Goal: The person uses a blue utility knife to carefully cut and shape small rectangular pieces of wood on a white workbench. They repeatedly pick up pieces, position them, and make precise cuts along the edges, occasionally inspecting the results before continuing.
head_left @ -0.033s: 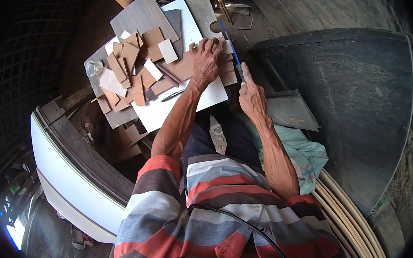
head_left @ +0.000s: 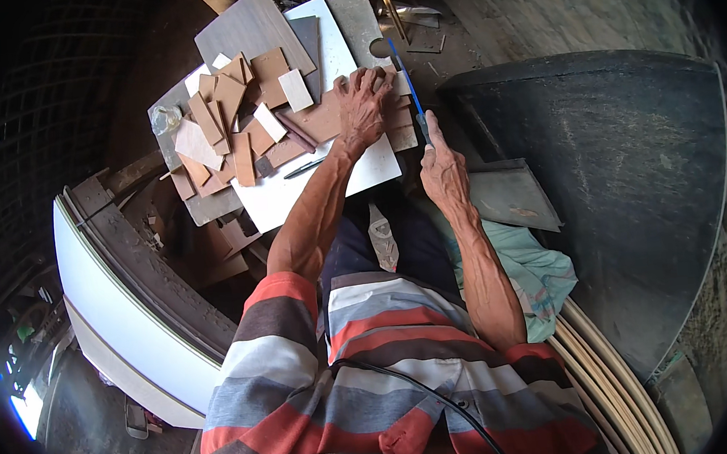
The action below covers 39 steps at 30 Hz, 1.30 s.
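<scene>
My left hand [head_left: 361, 105] presses on a brown board [head_left: 329, 121] at the right side of the cluttered work surface, fingers bent over it. My right hand [head_left: 443, 162] grips a saw with a blue blade [head_left: 410, 84], index finger along its handle; the blade runs beside the board's right end. Small brown and pale offcuts [head_left: 210, 120] lie piled left of my left hand. A dark pen-like tool [head_left: 300, 168] rests on a white sheet [head_left: 277, 201], and a crumpled clear plastic piece [head_left: 165, 119] sits at the left.
A long white-edged panel [head_left: 124, 303] stands at my left. A large dark panel [head_left: 594, 152] is at my right, with a grey plate [head_left: 509, 196], pale green cloth [head_left: 535, 274] and long wooden strips [head_left: 610, 378] nearer me. Wood sheets [head_left: 244, 29] stack at the back of the work surface.
</scene>
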{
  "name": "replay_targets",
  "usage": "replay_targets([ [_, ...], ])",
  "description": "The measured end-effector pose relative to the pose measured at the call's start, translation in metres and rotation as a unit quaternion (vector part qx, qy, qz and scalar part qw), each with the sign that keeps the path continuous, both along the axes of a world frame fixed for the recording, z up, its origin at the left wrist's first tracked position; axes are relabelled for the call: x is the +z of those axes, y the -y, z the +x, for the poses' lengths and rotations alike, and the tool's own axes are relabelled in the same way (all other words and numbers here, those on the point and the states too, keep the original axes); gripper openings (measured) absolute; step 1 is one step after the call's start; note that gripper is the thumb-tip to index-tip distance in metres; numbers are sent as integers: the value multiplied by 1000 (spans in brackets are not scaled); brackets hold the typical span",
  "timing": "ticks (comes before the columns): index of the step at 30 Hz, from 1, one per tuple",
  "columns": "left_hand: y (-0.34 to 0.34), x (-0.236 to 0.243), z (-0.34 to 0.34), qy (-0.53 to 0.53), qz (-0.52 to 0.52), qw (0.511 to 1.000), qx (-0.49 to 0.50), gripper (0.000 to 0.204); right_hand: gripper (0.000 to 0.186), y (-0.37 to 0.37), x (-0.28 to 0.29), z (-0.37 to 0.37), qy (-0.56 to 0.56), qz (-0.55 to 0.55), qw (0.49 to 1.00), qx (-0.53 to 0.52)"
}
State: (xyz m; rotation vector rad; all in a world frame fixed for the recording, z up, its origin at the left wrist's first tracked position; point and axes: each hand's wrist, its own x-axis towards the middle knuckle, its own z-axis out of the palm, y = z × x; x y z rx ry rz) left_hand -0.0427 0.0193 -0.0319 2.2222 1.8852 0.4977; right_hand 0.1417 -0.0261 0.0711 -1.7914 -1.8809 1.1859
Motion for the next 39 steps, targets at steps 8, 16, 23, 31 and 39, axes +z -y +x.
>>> replay_targets([
  [8,0,-2,3,53,48,997,10,41,61,37,14,14,22,-4,1000,-9],
  [16,-3,2,3,61,40,997,-7,42,60,-7,6,-9,67,-18,998,-1],
  [23,1,1,0,90,45,995,12,40,61,27,18,1,72,-1,997,14],
  [31,-3,3,3,87,36,996,6,40,62,-15,-1,-18,73,-3,997,9],
  [39,1,4,-3,97,36,995,16,39,60,37,29,6,86,5,996,13],
])
